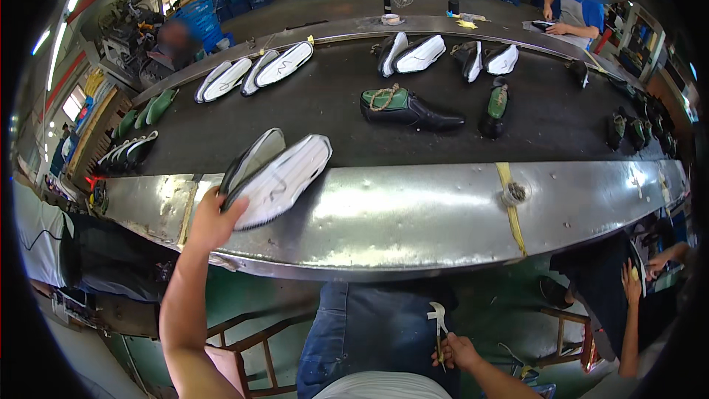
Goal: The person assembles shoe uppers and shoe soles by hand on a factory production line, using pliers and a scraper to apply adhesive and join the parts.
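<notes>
My left hand (215, 220) is closed on the near ends of a pair of shoe uppers with white undersides (284, 181). The pair is tilted over the metal ledge and the dark belt's near edge. Its front piece shows a dark scrawl on the white face, and its partner leans behind it, partly hidden. Low in front of my jeans, my right hand (461, 352) is closed round a small hammer (438, 318) with a silver, curved head pointing up. Part of its handle is covered by my fingers.
Along the dark belt (317, 129) lie more white-bottomed shoes (221, 80) and black shoes with green tops (410, 107). A small cup (515, 193) stands on the metal ledge (413, 214). Co-workers are at far right (576, 11) and near right (631, 281). A wooden stool (258, 351) is below left.
</notes>
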Demonstrator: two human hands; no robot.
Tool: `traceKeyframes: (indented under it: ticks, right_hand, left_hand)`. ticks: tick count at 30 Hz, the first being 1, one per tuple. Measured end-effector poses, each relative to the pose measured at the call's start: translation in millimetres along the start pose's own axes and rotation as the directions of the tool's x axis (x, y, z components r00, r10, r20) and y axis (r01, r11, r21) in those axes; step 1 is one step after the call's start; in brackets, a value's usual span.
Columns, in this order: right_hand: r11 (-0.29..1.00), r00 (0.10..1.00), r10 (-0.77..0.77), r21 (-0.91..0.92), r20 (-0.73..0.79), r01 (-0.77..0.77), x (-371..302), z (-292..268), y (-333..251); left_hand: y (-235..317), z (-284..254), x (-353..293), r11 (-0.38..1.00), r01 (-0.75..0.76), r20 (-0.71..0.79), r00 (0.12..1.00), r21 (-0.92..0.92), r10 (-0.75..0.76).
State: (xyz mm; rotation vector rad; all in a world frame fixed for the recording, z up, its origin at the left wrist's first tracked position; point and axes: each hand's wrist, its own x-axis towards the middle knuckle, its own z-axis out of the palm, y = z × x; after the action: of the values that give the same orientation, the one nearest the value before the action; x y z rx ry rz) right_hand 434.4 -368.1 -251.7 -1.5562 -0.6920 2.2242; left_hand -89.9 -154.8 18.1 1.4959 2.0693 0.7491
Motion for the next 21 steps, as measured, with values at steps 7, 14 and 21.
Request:
traceKeyframes:
  ticks: [7, 14, 21]
  right_hand:
    - [0.998, 0.998, -0.05, -0.037, -0.041, 0.049, -15.0, 9.5, 18.4]
    - [0.998, 0.999, -0.023, -0.051, -0.046, 0.02, -28.7, 18.6, 45.0]
    - [0.998, 0.991, -0.061, -0.017, -0.12, 0.06, -56.1, 22.6, 85.4]
  left_hand:
    - [-5.0, 23.9, -46.3, 0.761, -0.406, 0.113, 0.906, 0.506, 0.408]
    - [45.8, 89.7, 93.7, 0.798, -0.323, 0.325, 0.93, 0.508, 0.169]
    - [58.4, 72.0, -0.2, 0.939, -0.31, 0.379, 0.895, 0.146, 0.236]
